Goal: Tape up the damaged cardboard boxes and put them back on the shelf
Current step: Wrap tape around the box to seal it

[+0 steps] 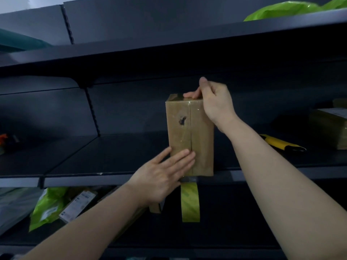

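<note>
Now we steady the box [189, 136] upright at the shelf's [112, 177] front edge, left hand [165, 177] flat against it, right hand [214, 102] gripping its top.

From where I sit, nothing in this view can be read. The white label [79, 205] on the parcel lying on the lower shelf carries dark print and a small square mark, but it is too blurred and too small for me to make out a single word or number. The green bag [49, 207] beside it shows a pale patch of print, also illegible. The cardboard box [201, 139] on the middle shelf shows me only plain brown faces under clear tape, with no lettering I can see.
</note>
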`<state>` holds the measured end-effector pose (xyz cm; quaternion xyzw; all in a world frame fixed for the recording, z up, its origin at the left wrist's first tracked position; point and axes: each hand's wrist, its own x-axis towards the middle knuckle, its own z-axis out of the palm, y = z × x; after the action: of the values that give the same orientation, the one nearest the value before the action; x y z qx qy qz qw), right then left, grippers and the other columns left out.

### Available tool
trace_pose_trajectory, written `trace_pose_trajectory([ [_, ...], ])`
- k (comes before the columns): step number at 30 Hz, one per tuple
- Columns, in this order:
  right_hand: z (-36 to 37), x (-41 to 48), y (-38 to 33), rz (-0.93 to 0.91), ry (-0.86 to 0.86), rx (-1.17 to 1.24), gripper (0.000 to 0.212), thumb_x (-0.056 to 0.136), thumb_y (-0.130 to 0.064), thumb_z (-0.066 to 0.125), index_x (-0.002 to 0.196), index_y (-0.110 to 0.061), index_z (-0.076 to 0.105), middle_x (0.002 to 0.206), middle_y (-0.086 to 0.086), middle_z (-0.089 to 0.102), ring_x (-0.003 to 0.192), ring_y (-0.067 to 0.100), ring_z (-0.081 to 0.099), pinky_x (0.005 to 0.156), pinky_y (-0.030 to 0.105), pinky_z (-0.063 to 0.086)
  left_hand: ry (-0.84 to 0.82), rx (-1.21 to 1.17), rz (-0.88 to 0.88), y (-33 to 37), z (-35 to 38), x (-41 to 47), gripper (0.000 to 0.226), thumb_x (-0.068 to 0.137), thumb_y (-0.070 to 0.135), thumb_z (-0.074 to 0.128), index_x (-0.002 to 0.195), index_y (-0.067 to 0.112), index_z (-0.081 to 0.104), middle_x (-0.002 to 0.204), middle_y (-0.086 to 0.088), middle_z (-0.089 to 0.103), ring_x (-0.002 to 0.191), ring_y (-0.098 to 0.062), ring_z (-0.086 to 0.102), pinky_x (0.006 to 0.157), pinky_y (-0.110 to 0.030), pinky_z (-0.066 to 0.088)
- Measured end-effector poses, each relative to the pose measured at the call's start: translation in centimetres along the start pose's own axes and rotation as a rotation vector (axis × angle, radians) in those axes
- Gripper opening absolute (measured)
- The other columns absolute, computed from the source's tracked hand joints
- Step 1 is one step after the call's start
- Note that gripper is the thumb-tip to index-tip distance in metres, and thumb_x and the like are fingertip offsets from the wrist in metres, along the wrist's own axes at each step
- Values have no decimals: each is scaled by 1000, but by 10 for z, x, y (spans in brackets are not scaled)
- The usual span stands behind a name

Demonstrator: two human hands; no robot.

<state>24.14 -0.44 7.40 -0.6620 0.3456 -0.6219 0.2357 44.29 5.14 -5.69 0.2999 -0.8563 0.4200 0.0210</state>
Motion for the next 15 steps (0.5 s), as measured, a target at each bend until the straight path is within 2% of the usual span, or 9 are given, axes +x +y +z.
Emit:
trace_pose_trajectory([
  [3, 2, 2, -2, 47, -24, -20, 48, 104, -34, 33, 72, -11, 60, 86, -3, 75, 85, 1, 68, 72, -1, 33, -58, -45, 53, 10, 17, -18, 75, 88, 23, 34, 157, 8, 11, 168, -8, 1, 154, -20, -2, 123, -42, -4],
  [5, 0, 0, -2, 18, -40, 1, 43, 103, -39, 35, 84, -12, 62, 94, -5, 74, 92, 1, 66, 83, 6, 39, 13, -214, 8, 18, 14, -24, 78, 82, 14, 34, 157, 12, 14, 167, -6, 10, 154, -18, 8, 124, -38, 0],
  [7, -6, -9, 12, -26, -14, 14, 37, 99, -46, 41, 114, -17, 58, 118, -7, 66, 110, 3, 59, 99, 25, 42, 232, -527, -212, 29, 4, -21, 69, 87, 2, 38, 154, 14, 26, 162, -6, 26, 150, -15, 25, 125, -33, 13],
  [8, -9, -20, 22, -10, -7, 9, 45, 96, -52, 44, 129, -22, 47, 132, -6, 56, 120, 6, 52, 104, 31, 40, 348, -663, -398, 33, -1, -17, 64, 93, 1, 41, 154, 16, 27, 162, -4, 26, 150, -12, 25, 123, -28, 16],
  [9, -10, -36, 34, 46, -26, 4, 57, 92, -59, 44, 139, -27, 33, 140, -5, 47, 127, 10, 46, 107, 36, 38, 386, -795, -606, 36, -5, -12, 62, 100, 5, 44, 156, 21, 22, 164, 1, 20, 150, -8, 20, 122, -22, 16],
  [10, -9, -54, 48, 123, -69, 7, 66, 89, -65, 44, 143, -32, 23, 144, -4, 43, 130, 14, 45, 108, 40, 38, 329, -948, -783, 38, -8, -6, 61, 104, 14, 44, 157, 25, 15, 164, 6, 15, 151, -5, 15, 121, -20, 15],
  [11, -6, -75, 59, 197, -121, -8, 70, 88, -67, 44, 143, -34, 17, 144, -3, 43, 129, 17, 46, 107, 41, 39, 231, -1117, -904, 40, -8, -1, 61, 106, 24, 42, 158, 26, 12, 164, 7, 18, 150, -6, 17, 122, -23, 16],
  [13, -2, -110, 68, 256, -190, -84, 69, 89, -61, 39, 144, -26, 16, 133, -5, 49, 123, 21, 53, 98, 33, 44, 185, -1339, -983, 44, -3, 8, 54, 105, 33, 41, 156, 25, 26, 150, 5, 46, 142, -13, 39, 118, -34, 32],
  [15, -4, -120, 55, 226, -183, -259, 64, 94, -56, 33, 143, -17, 21, 124, -1, 55, 114, 25, 58, 87, 31, 45, 278, -1224, -1050, 42, -12, 15, 43, 104, 34, 44, 145, 21, 49, 117, 9, 68, 111, -7, 63, 94, -24, 51],
])
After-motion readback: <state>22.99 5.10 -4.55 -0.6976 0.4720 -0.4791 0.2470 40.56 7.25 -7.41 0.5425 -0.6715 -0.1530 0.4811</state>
